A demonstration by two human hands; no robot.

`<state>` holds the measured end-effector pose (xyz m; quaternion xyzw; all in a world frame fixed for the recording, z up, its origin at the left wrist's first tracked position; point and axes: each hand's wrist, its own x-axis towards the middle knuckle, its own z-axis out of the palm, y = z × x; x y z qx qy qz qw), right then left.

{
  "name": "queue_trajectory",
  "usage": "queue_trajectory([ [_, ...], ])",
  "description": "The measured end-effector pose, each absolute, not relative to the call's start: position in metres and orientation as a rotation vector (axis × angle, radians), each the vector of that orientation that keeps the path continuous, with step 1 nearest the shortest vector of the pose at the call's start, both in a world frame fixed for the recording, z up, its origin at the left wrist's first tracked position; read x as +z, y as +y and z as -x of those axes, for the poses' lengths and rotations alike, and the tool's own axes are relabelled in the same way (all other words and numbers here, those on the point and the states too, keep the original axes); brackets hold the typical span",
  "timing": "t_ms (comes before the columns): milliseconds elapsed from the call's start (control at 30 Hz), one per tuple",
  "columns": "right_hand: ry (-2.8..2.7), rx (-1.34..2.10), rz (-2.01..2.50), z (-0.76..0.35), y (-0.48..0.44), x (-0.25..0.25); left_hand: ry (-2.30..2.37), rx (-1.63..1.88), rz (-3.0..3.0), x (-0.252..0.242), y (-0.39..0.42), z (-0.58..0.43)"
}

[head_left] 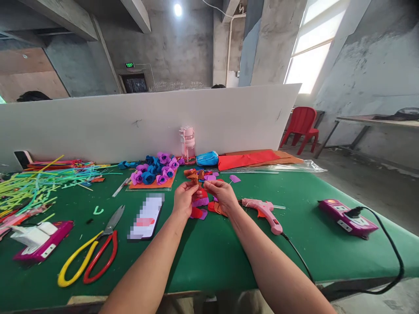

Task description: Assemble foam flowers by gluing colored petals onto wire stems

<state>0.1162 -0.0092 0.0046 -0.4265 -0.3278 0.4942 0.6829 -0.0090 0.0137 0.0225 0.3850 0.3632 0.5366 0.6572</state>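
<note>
Over the middle of the green table, my left hand (186,199) is closed in a pinch on a brown-orange paper flower (194,175). My right hand (221,197) is beside it, thumb and fingers pressed together close to the flower; what sits in that pinch is too small to make out. Beneath and between the hands lie loose petals (200,202) in red, purple and orange, partly hidden by the fingers. A pink glue gun (264,211) rests on its side just right of my right wrist, its black cord running toward the front edge.
Finished purple and blue flowers (152,170) lie behind a phone (146,216). Scissors (104,244), a power strip (49,242) and coloured strips (42,179) are at left. Another power strip (347,216) is at right. A pink bottle (187,144) and red sheet (247,159) line the white partition (137,126).
</note>
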Motion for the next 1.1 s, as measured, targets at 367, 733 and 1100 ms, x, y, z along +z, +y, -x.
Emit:
queue_trajectory([
  [367, -0.678, 1.361, 0.825, -0.1180, -0.0105, 0.0068, 0.831, 1.202, -0.889, 0.0220, 0.0131, 0.0087],
  [733, -0.708, 1.217, 0.825, -0.1158, -0.0130, 0.0091, 0.820, 1.203, -0.877, 0.0207, 0.0128, 0.0082],
  [1100, -0.688, 1.250, 0.797, -0.1139, -0.0123, 0.0102, 0.828, 1.195, -0.893, 0.0195, 0.0129, 0.0074],
])
